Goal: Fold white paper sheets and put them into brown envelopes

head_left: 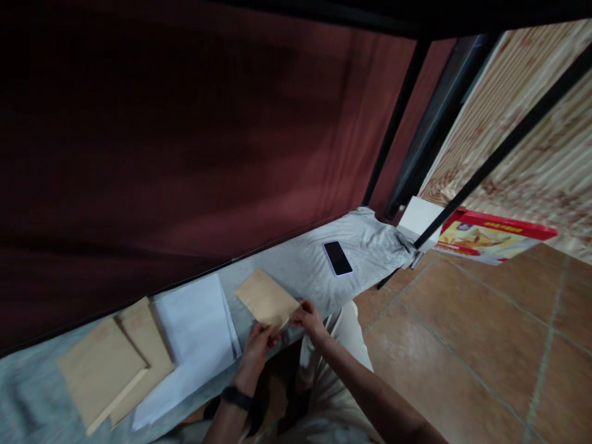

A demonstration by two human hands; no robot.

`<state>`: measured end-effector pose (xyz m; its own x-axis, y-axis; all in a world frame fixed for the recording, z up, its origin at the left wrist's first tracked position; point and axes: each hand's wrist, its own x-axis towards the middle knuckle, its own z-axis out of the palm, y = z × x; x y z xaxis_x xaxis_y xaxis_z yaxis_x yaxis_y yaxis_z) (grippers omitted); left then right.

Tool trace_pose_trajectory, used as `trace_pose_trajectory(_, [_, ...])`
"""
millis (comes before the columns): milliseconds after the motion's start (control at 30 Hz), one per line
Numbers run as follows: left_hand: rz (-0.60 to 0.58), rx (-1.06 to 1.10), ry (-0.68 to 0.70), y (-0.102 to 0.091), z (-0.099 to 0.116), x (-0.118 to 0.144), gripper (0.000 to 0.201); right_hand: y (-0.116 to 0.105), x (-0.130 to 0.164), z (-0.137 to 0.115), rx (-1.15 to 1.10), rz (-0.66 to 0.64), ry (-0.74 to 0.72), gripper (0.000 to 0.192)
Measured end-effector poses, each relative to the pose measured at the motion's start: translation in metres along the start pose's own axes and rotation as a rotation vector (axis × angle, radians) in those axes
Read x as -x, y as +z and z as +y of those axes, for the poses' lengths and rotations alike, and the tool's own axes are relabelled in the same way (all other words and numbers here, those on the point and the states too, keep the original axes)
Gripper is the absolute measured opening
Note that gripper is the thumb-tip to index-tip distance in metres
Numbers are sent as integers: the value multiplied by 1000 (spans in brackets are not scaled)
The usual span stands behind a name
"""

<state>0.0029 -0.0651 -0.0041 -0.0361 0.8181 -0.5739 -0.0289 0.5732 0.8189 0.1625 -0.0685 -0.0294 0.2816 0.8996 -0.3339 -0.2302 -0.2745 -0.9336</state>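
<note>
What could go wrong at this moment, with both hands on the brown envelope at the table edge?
The brown envelope is gripped only at its near edge by the left hand and right hand, so it might crease or slip. The white paper stack overhangs the table's front edge and could slide off if nudged. The phone lies on loose, wrinkled cloth that could shift.

The view is dimly lit, daylight being cast from the right onto the tiled floor (pixel 485 345), while edges are stretched and softly blurred.

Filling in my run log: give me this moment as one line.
left hand: grips brown paper envelope | right hand: grips same envelope | white paper stack: beside | black phone: on grey cloth
</note>
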Motion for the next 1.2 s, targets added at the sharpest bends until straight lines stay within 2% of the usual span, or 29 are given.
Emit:
trace_pose_trajectory(100, [61,-110,36,-4,-4,-4,23,-10,-1,-2,85,40,-133,37])
trace_pose_trajectory(167, [98,-192,63,-6,-5,-8,23,-15,0,-3,239,-22,-330,39])
trace_pose_trajectory(267, [147,-319,101,-13,-6,-11,22,-19,1,0,685,-201,-722,43])
trace_pose_trajectory(300, [163,-359,116,-17,-6,-11,24,-19,1,3,835,-241,-817,44])
trace_pose_trajectory(367, [198,-424,140,-25,-5,-8,34,-19,1,9,1044,-257,-907,45])
trace_pose_trajectory(433, [264,-509,233,-31,-3,-6,42,-19,1,16,1155,-235,-941,47])
trace_pose_trajectory(467, [302,-581,336,-32,-1,-7,43,-18,1,18,1180,-219,-950,47])
trace_pose_trajectory(567, [347,-881,817,-21,10,-22,45,-17,1,23,1194,-190,-973,48])
trace_pose_trajectory(633, [307,-1042,1023,-10,21,-43,51,-17,2,24,1202,-183,-989,48])
trace_pose_trajectory(700, [329,-1194,1020,0,31,-69,56,-17,3,23,1212,-170,-1001,47])
trace_pose_trajectory(767, [368,-1298,910,3,36,-92,60,-16,3,23,1217,-157,-1011,47])
trace_pose_trajectory(833, [373,-1364,838,1,36,-109,63,-16,3,23,1219,-163,-1025,48])
trace_pose_trajectory(900, [372,-1399,850,-4,30,-117,64,-16,3,23,1219,-172,-1033,49])
trace_pose_trajectory(1033, [360,-1415,986,-12,11,-113,61,-17,3,23,1216,-181,-1029,46])
trace_pose_trajectory(1200, [257,-1424,1119,-16,-14,-88,58,-20,3,20,1219,-231,-1004,46])
